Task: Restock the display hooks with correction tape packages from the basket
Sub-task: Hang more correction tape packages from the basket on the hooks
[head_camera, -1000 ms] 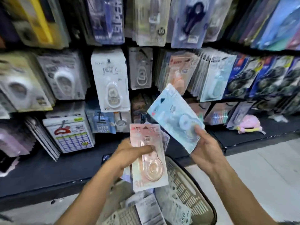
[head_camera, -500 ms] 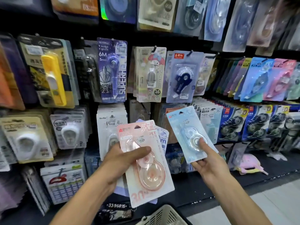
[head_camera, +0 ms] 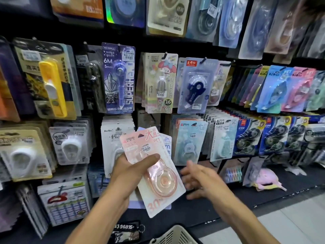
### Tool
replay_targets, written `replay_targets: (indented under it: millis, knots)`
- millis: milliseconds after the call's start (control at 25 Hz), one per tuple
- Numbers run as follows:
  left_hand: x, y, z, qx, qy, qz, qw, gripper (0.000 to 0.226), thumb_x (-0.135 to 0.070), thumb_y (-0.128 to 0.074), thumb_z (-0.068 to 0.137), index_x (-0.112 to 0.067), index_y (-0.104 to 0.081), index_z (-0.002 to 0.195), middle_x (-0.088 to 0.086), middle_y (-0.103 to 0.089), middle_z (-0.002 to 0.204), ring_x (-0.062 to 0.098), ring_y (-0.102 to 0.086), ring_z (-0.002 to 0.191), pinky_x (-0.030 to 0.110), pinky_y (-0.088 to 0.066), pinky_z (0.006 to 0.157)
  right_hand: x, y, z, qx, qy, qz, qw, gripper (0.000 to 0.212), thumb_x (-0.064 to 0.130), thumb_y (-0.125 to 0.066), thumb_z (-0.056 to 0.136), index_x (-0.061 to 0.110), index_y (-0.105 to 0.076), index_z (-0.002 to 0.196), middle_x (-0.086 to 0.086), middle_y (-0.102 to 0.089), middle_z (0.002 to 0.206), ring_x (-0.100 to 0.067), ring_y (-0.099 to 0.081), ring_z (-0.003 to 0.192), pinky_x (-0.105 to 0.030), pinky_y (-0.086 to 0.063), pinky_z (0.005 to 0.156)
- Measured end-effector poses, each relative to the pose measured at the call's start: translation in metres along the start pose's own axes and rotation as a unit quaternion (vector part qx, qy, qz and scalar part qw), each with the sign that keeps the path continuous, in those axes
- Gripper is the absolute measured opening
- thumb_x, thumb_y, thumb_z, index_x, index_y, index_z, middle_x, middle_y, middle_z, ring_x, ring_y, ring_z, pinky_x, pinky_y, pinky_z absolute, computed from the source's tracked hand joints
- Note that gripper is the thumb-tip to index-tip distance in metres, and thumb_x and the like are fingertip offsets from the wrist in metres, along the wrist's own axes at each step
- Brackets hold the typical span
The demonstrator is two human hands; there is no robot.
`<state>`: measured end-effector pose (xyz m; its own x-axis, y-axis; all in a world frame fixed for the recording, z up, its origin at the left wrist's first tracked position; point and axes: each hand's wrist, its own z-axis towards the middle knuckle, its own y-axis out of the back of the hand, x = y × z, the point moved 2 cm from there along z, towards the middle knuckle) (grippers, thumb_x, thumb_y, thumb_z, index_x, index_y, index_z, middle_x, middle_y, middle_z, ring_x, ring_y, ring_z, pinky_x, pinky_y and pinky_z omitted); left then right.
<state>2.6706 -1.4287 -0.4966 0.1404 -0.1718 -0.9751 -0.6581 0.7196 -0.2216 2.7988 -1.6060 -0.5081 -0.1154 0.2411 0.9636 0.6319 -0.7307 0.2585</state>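
The display wall [head_camera: 228,55] fills most of your view, its hooks hung with carded correction tapes in rows. Along its middle row, a light blue package [head_camera: 189,142] hangs at the front of its stack, just right of your raised hands, beside a teal package [head_camera: 223,138] and black-and-blue cards further toward the wall's right edge. A black ledge [head_camera: 202,206] runs along the wall's bottom edge, with a pink soft item [head_camera: 265,180] lying near its right end. The basket [head_camera: 174,235] shows only its rim at the bottom edge of your view, below your arms.

Your left hand [head_camera: 128,175] grips a fanned stack of packages, thumb pressed across the top pink package [head_camera: 154,171], with a pale purple card [head_camera: 167,145] peeking out behind it. Your right hand [head_camera: 200,180] is blurred, fingers spread loosely and holding nothing, just beside the pink package's right edge.
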Motion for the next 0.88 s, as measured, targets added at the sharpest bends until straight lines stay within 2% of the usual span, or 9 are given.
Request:
replay_targets:
  millis: [40,80,160,240,320,440,600,720,880]
  knots:
    - [0.000,-0.001,-0.001,0.002,-0.007,0.001,1.000,0.023,-0.020,-0.089,0.073,-0.029,-0.079,0.091,0.005,-0.081,0.093,0.027,-0.079,0.085,0.050,-0.060,0.085,0.006,-0.015,-0.007,0.063,0.037,0.001,0.997,0.052,0.074,-0.073,0.067,0.030,-0.074,0.094,0.005,-0.078,0.089,-0.011,-0.072,0.078,-0.030,-0.058,0.070]
    - [-0.001,-0.002,-0.002,0.014,-0.006,-0.001,1.000,0.031,-0.024,-0.091,0.068,-0.026,-0.077,0.096,0.004,-0.081,0.093,0.025,-0.079,0.084,0.046,-0.061,0.083,0.008,-0.027,-0.010,0.090,0.061,-0.008,0.994,0.045,0.066,-0.080,0.064,0.034,-0.072,0.095,0.004,-0.078,0.094,-0.012,-0.073,0.082,-0.030,-0.059,0.070]
    - [-0.004,-0.002,-0.002,0.064,0.003,0.000,0.998,0.063,-0.034,-0.098,0.056,-0.023,-0.072,0.112,0.005,-0.081,0.100,0.026,-0.078,0.090,0.041,-0.061,0.081,0.010,-0.037,-0.009,0.066,0.058,0.071,0.994,0.043,0.051,-0.089,0.063,0.026,-0.072,0.094,-0.004,-0.078,0.092,-0.019,-0.074,0.076,-0.032,-0.056,0.054]
    - [-0.006,0.005,0.002,0.089,0.004,0.001,0.996,0.078,-0.030,-0.101,0.051,-0.019,-0.069,0.121,0.007,-0.080,0.107,0.027,-0.077,0.096,0.038,-0.062,0.080,0.011,-0.027,0.000,0.012,0.027,0.232,0.972,0.046,0.041,-0.087,0.071,0.015,-0.068,0.104,-0.011,-0.078,0.092,-0.023,-0.072,0.067,-0.028,-0.050,0.041]
    - [-0.007,0.012,0.004,0.086,-0.004,-0.016,0.996,0.074,-0.017,-0.099,0.053,-0.020,-0.068,0.120,0.009,-0.079,0.107,0.030,-0.078,0.094,0.035,-0.064,0.072,0.012,-0.001,0.011,-0.081,0.022,0.269,0.959,0.041,0.037,-0.077,0.082,0.011,-0.063,0.111,-0.010,-0.077,0.086,-0.022,-0.066,0.054,-0.025,-0.044,0.036]
    - [-0.007,0.015,0.005,0.064,-0.018,-0.014,0.998,0.069,-0.018,-0.090,0.054,-0.020,-0.069,0.120,0.007,-0.080,0.105,0.029,-0.078,0.091,0.034,-0.063,0.068,0.004,0.031,0.026,-0.172,-0.006,0.187,0.967,0.026,0.030,-0.072,0.091,0.012,-0.067,0.109,-0.002,-0.074,0.072,-0.015,-0.055,0.043,-0.022,-0.034,0.034]
    - [-0.008,0.015,0.008,0.057,-0.025,-0.023,0.998,0.073,-0.022,-0.091,0.051,-0.020,-0.068,0.120,0.006,-0.080,0.106,0.029,-0.078,0.093,0.039,-0.061,0.077,-0.011,0.046,0.035,-0.136,-0.041,0.140,0.980,0.025,0.029,-0.077,0.086,0.011,-0.070,0.102,-0.003,-0.065,0.062,-0.012,-0.035,0.035,-0.019,-0.023,0.035]
    - [-0.007,0.010,0.009,0.053,-0.026,-0.034,0.998,0.073,-0.022,-0.092,0.049,-0.020,-0.069,0.119,0.007,-0.080,0.107,0.030,-0.078,0.095,0.043,-0.059,0.084,-0.014,0.041,0.040,-0.157,-0.031,0.183,0.970,0.019,0.025,-0.076,0.087,0.013,-0.070,0.099,0.001,-0.067,0.061,-0.005,-0.039,0.033,-0.019,-0.023,0.032]
    - [-0.007,0.011,0.011,0.046,-0.030,-0.041,0.998,0.071,-0.023,-0.092,0.050,-0.021,-0.070,0.117,0.007,-0.080,0.107,0.030,-0.078,0.095,0.044,-0.059,0.086,-0.018,0.051,0.046,-0.178,-0.026,0.221,0.958,0.021,0.029,-0.076,0.087,0.013,-0.071,0.101,0.000,-0.067,0.063,-0.009,-0.029,0.037,-0.018,-0.023,0.034]
